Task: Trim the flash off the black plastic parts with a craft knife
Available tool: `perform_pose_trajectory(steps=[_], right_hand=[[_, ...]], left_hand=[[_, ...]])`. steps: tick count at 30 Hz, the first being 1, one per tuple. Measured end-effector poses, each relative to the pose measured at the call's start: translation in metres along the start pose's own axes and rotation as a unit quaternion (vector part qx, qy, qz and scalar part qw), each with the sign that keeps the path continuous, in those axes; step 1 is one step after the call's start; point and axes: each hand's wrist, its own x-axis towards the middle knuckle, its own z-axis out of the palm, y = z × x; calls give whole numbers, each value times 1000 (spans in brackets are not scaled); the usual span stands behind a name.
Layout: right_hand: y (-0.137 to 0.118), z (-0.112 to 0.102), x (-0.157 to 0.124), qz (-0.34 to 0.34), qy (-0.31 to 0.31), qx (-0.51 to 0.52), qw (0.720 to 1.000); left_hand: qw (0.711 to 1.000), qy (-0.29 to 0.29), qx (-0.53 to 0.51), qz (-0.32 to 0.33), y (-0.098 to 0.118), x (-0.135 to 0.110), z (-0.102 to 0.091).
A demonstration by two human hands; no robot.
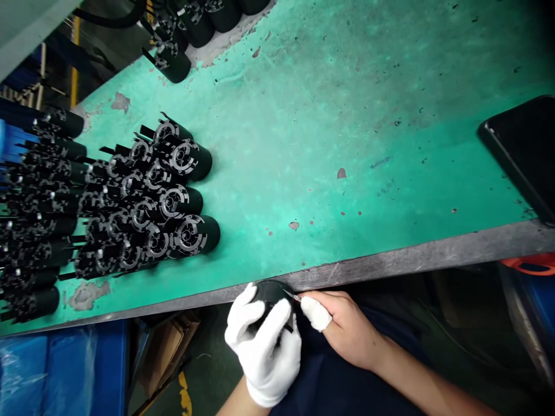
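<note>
Green bench top (347, 115) stretches beyond grip; massed black cylindrical parts (143, 214) stand on it, off to hands' left. Dark slab (524, 150) lies well right. And here, white-gloved left hand (264, 349) clasps dark round part (273, 288) by bench's near edge! Right hand (353, 326), white-wrapped thumb, pinches small pointed tool (295, 297), tip at part's right side.

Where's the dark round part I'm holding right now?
In the head view, the dark round part is at bottom centre, in the gloved left hand, by the table's edge.
</note>
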Motion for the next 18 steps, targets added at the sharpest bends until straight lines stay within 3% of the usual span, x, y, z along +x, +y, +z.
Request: perform_pose_trajectory(steps=[7, 12, 18], right_hand=[[0, 9, 6, 35, 26, 1, 999], [5, 7, 4, 47, 9, 32, 998], [3, 13, 3, 71, 15, -20, 997]], left_hand=[[999, 5, -17, 38, -6, 2, 0], [999, -3, -30, 33, -10, -1, -2], [999, 21, -21, 45, -9, -4, 1]])
